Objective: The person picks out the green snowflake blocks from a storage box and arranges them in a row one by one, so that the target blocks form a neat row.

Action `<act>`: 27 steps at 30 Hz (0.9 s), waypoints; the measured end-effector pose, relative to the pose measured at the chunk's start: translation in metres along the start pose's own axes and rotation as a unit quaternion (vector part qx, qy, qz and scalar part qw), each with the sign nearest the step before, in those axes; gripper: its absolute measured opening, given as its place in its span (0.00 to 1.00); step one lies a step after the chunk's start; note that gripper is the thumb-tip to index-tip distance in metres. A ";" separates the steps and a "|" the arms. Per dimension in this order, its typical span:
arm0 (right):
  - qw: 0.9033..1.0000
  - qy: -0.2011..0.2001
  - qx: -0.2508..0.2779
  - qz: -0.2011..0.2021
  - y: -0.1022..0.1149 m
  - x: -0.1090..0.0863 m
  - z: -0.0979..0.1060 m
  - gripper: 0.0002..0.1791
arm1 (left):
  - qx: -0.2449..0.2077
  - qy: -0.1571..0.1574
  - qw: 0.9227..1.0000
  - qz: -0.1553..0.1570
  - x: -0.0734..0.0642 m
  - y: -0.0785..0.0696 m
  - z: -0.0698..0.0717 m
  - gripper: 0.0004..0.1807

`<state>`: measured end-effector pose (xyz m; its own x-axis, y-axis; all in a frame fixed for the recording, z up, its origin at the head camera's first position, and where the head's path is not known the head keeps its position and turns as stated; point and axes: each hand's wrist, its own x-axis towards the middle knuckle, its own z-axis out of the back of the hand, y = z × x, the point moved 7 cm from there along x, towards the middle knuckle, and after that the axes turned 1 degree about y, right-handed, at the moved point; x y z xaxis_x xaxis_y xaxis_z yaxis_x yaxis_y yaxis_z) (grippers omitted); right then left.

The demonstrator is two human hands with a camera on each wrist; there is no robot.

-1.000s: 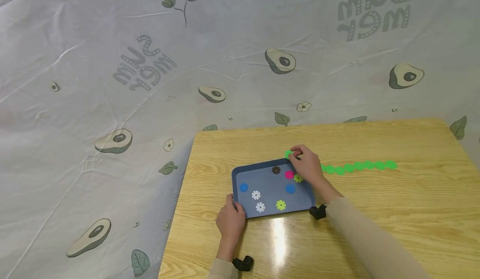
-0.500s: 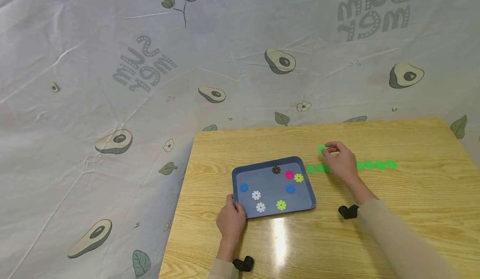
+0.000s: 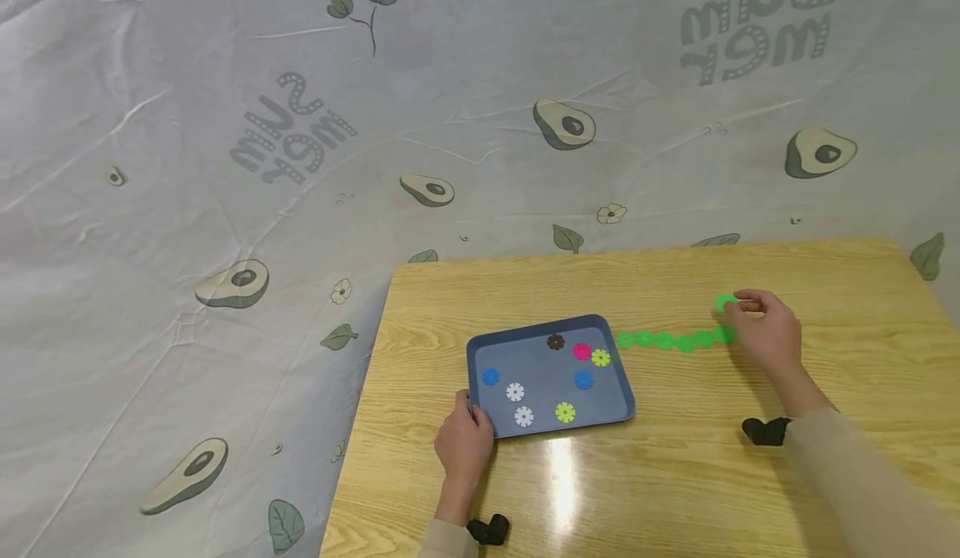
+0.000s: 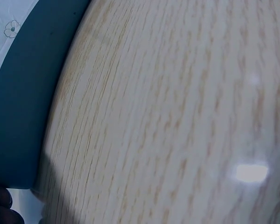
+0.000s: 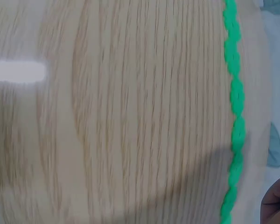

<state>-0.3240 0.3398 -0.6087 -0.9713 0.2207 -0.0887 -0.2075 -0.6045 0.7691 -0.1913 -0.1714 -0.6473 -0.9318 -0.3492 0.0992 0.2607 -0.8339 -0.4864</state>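
Note:
My left hand [image 3: 464, 441] grips the near left corner of a blue-grey tray [image 3: 551, 434], thumb over the rim; the tray's side [image 4: 25, 93] fills the left of the left wrist view. Between thumb and fingers my right hand [image 3: 768, 333] pinches a green notched disc [image 3: 724, 302], held above a row of green discs [image 3: 664, 341] on the table. In the right wrist view this green row [image 5: 236, 102] runs down the right side, with part of the right hand [image 5: 276, 203] at the lower right corner. The hand hides the row's right end in the head view.
Inside the tray lie loose notched discs: brown [image 3: 555, 342], pink [image 3: 582, 351], blue [image 3: 491, 377], white [image 3: 523, 416] and yellow-green [image 3: 565, 412]. The wooden table [image 3: 637, 491] meets a printed cloth [image 3: 480, 108] at its back edge.
From over the tray's far right corner, my right hand has carried the green disc rightward along the row. The left hand has stayed on the tray.

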 end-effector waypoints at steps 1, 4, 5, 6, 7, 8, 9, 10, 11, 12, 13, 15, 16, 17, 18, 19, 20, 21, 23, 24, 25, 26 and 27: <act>1.000 0.001 -0.001 -0.007 -0.005 0.000 0.005 0.31 | 0.000 0.000 1.000 0.000 0.000 0.000 0.000 0.13; 0.999 0.003 -0.003 -0.031 -0.019 0.001 0.017 0.34 | 0.001 -0.003 1.000 0.000 0.001 -0.001 0.002 0.13; 0.999 0.004 -0.001 -0.040 -0.024 0.001 0.021 0.34 | 0.001 -0.004 1.000 0.001 0.001 -0.001 0.002 0.13; 0.999 0.004 0.002 -0.049 -0.029 0.001 0.025 0.35 | 0.002 -0.004 1.000 0.002 0.001 -0.001 0.002 0.13; 0.998 0.003 0.002 -0.057 -0.034 0.001 0.029 0.35 | 0.002 -0.004 1.000 0.003 0.001 -0.001 0.002 0.13; 0.998 0.002 0.003 -0.063 -0.040 0.002 0.032 0.36 | 0.002 -0.004 1.000 0.004 0.001 -0.001 0.002 0.13; 0.997 0.000 0.005 -0.071 -0.045 0.003 0.036 0.36 | 0.002 -0.004 1.000 0.004 0.001 -0.001 0.002 0.13; 0.997 -0.003 0.004 -0.077 -0.050 0.003 0.039 0.36 | 0.003 -0.004 1.000 0.005 0.000 -0.001 0.002 0.13; 0.996 -0.004 0.003 -0.085 -0.055 0.004 0.043 0.36 | 0.003 -0.003 1.000 0.006 0.000 -0.001 0.002 0.13; 0.996 -0.006 0.002 -0.092 -0.060 0.005 0.046 0.36 | 0.002 -0.003 1.000 0.006 0.000 0.000 0.001 0.12; 0.995 -0.008 0.000 -0.098 -0.064 0.005 0.049 0.36 | 0.002 -0.003 1.000 0.005 0.000 0.000 0.001 0.12; 0.993 -0.012 0.005 -0.114 -0.072 0.004 0.055 0.35 | 0.002 -0.002 1.000 0.004 0.001 0.001 0.000 0.12; 0.993 -0.013 0.007 -0.120 -0.076 0.003 0.057 0.35 | 0.003 -0.002 1.000 0.003 0.001 0.001 0.000 0.12; 0.992 -0.013 0.011 -0.127 -0.080 0.003 0.060 0.33 | 0.003 -0.001 1.000 0.003 0.001 0.001 0.000 0.12; 0.991 -0.016 0.014 -0.132 -0.083 0.002 0.062 0.31 | 0.003 0.000 1.000 0.003 0.000 0.002 0.000 0.12; 0.990 -0.019 0.017 -0.138 -0.086 0.001 0.064 0.27 | 0.004 0.000 1.000 0.003 0.000 0.002 -0.001 0.12; 0.989 -0.022 0.021 -0.144 -0.088 0.000 0.066 0.24 | 0.004 0.000 1.000 0.003 0.000 0.002 -0.001 0.12; 0.988 -0.026 0.023 -0.149 -0.091 -0.001 0.068 0.21 | 0.004 0.000 1.000 0.002 0.000 0.002 -0.001 0.12; 0.987 -0.031 0.025 -0.159 -0.094 -0.003 0.071 0.17 | 0.002 0.000 1.000 0.002 0.000 0.003 -0.001 0.12; 0.986 -0.032 0.025 -0.164 -0.095 -0.004 0.072 0.16 | 0.001 0.000 1.000 0.001 0.000 0.003 -0.001 0.12; 0.985 -0.034 0.023 -0.167 -0.096 -0.005 0.074 0.18 | 0.001 -0.001 1.000 0.000 0.001 0.003 -0.001 0.12; 0.985 -0.034 0.021 -0.170 -0.096 -0.006 0.075 0.21 | 0.001 -0.002 1.000 -0.001 0.001 0.003 -0.001 0.13; 0.984 -0.033 0.017 -0.173 -0.096 -0.006 0.075 0.24 | 0.000 -0.002 1.000 -0.001 0.001 0.002 -0.001 0.13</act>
<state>-0.2891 0.4542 -0.6344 -0.8338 0.4579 -0.3083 -0.5188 -0.4590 0.7212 -0.1915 -0.1732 -0.6494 -0.9314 -0.3489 0.1041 0.2583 -0.8348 -0.4863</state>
